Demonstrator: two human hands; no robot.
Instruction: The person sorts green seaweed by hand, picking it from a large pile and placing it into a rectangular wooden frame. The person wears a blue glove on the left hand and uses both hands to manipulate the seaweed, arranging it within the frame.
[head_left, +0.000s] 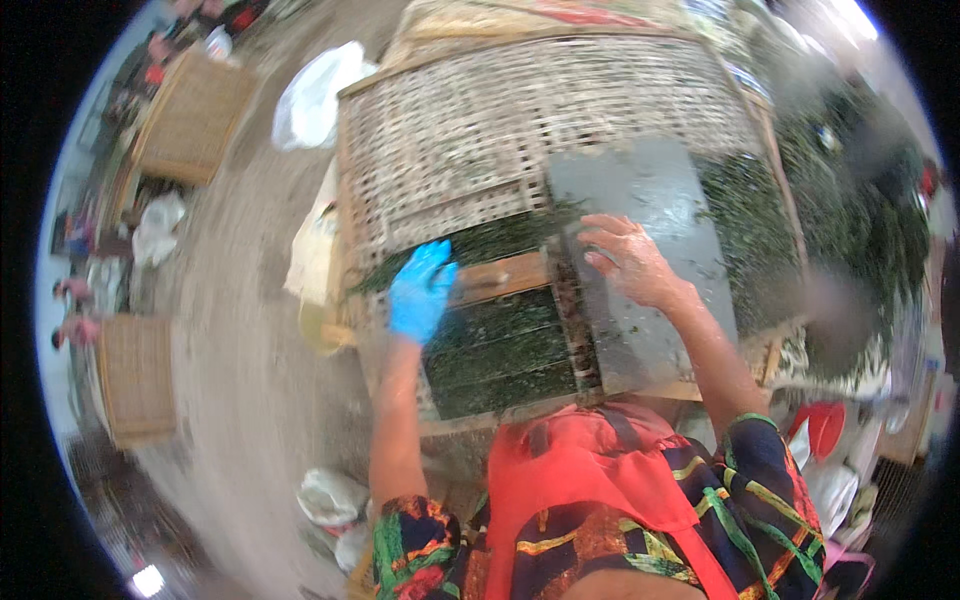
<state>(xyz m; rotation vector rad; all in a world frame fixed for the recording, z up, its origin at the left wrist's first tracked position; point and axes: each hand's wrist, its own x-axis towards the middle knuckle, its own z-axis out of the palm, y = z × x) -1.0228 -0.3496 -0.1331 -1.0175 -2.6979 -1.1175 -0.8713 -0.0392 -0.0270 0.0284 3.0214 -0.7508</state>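
My left hand (422, 292), in a blue glove, is at the left end of a dark green strip of leafy material (495, 238). Its fingers are extended and nothing shows in them. My bare right hand (628, 259) is over a smooth grey board (652, 187), fingers spread and slightly bent, with no object visible in it. Whether either palm touches the surface is hard to tell. Between the hands runs a wooden bar (510, 276). Below it, thin lines divide a dark green panel (499, 352). Green scraps dot the board.
The work lies on a wood-framed woven lattice tray (465, 127). Loose green leafy material (742, 217) covers its right side, beside a larger dark heap (855, 187). A white plastic bag (319, 97) lies beyond the left edge. A red bucket (819, 429) stands at lower right.
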